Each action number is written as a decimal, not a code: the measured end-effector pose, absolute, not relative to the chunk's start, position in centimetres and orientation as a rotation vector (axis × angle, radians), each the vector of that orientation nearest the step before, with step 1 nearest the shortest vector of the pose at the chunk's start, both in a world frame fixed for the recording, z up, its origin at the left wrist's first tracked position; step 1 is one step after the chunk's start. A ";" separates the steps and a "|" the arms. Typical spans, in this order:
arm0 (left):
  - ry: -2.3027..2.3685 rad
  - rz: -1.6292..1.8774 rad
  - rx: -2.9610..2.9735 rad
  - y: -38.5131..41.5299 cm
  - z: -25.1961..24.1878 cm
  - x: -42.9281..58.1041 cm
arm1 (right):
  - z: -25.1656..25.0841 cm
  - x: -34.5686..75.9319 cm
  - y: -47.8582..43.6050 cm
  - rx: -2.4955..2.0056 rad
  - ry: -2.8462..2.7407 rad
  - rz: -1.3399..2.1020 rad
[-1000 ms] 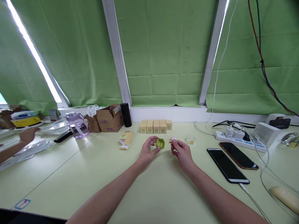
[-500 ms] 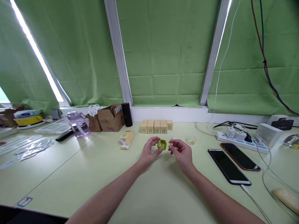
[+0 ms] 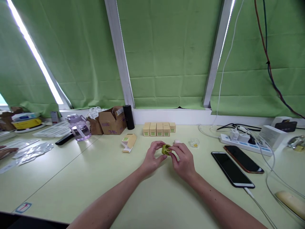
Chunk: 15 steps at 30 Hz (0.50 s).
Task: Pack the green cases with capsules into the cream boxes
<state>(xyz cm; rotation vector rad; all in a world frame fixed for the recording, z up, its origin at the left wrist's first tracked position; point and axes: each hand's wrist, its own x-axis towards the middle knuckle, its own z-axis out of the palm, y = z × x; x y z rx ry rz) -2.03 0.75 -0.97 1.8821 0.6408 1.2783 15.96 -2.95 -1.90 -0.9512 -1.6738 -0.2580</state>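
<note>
My left hand (image 3: 153, 158) is closed around a small olive-green square case (image 3: 166, 149), thumb below and fingers above, its hollow facing right. My right hand (image 3: 183, 158) is closed too, its thumb and fingertips at the mouth of the case. They pinch a small yellowish piece, mostly hidden by the fingers and the rim. Just behind the right hand lies a small white object (image 3: 176, 141). A clear plastic piece with a yellow spot (image 3: 194, 142) rests to its right. An opened kraft paper box (image 3: 129, 142) lies on its side to the left.
Several small kraft boxes (image 3: 156, 129) stand in a row at the back. Two phones (image 3: 232, 170) and a power strip (image 3: 245, 143) with cables occupy the right. Leftward are a cardboard box (image 3: 112, 121), a black cylinder (image 3: 129, 117), a purple jug (image 3: 79, 128) and another person's hand (image 3: 7, 152).
My right hand has moved left, bringing the small yellowish piece from beside the green case to its opening. The other person's hand at far left has come further into view.
</note>
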 end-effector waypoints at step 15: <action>0.629 1.288 2.007 0.5 -0.9 -1.9 | -1.2 16.0 -3.3 -1.071 -1.782 -0.567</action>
